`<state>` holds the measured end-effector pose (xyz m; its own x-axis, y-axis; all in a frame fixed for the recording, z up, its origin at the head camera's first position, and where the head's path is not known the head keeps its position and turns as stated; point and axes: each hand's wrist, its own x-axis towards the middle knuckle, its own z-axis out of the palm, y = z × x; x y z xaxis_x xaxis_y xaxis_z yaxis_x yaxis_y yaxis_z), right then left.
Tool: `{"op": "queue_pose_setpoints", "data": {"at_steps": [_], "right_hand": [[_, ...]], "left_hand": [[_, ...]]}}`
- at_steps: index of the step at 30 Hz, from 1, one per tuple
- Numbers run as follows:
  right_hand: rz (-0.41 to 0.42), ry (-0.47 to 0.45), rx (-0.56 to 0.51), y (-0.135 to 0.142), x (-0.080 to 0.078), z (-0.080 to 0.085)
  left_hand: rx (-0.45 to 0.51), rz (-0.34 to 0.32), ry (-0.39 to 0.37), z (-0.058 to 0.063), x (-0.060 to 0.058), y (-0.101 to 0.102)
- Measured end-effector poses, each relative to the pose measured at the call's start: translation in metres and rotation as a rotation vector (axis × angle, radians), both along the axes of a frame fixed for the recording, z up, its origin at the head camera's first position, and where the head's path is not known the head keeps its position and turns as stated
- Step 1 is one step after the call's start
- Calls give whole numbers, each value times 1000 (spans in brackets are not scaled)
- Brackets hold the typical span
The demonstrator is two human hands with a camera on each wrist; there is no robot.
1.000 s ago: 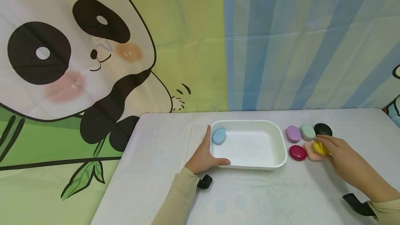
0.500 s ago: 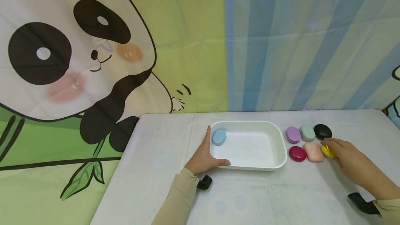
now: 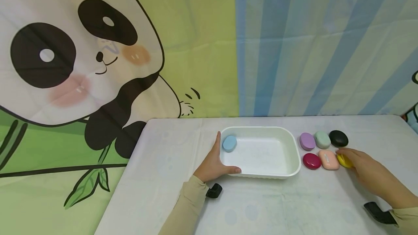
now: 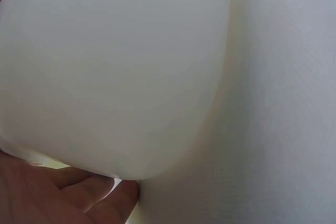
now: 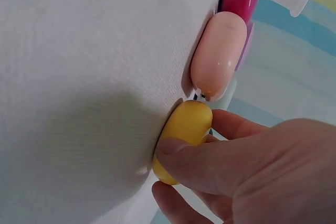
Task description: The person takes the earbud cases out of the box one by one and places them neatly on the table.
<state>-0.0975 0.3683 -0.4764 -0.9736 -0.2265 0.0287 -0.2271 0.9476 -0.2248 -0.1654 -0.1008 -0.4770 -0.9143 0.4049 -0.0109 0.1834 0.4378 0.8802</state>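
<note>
My right hand (image 3: 369, 173) pinches a small yellow rounded case (image 5: 181, 140), thumb on its near side and fingers around it, low at the tablecloth. The yellow case ends a row with a glossy pink case (image 3: 328, 160) and a dark red one (image 3: 311, 161). Behind them lie purple (image 3: 307, 141), mint green (image 3: 322, 139) and black (image 3: 338, 138) cases. My left hand (image 3: 213, 162) grips the left end of a white plastic tray (image 3: 261, 175), thumb over the near rim and fingers along the side. Inside the tray, at its left, lies a light blue case (image 3: 230, 143).
A white cloth (image 3: 261, 209) covers the table, whose far edge meets a printed curtain (image 3: 277, 46) with a panda and stripes. Black wrist straps (image 3: 213, 190) show at both cuffs.
My right hand has moved slightly right with the yellow case, from over the pink case down to the cloth beside it, uncovering the pink and black cases. My left hand and the tray stayed put.
</note>
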Motion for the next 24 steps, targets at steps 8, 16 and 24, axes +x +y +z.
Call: {"op": "queue_pose_setpoints", "data": {"at_steps": [8,16,24], "right_hand": [[-7,-10,15,-2,0,4],[-56,-13,37,-8,0,14],[-24,98,11,-29,4,32]], "left_hand": [[-8,-1,-3,1,0,0],[-9,-4,-7,1,0,0],[-11,-1,-12,2,0,0]]}}
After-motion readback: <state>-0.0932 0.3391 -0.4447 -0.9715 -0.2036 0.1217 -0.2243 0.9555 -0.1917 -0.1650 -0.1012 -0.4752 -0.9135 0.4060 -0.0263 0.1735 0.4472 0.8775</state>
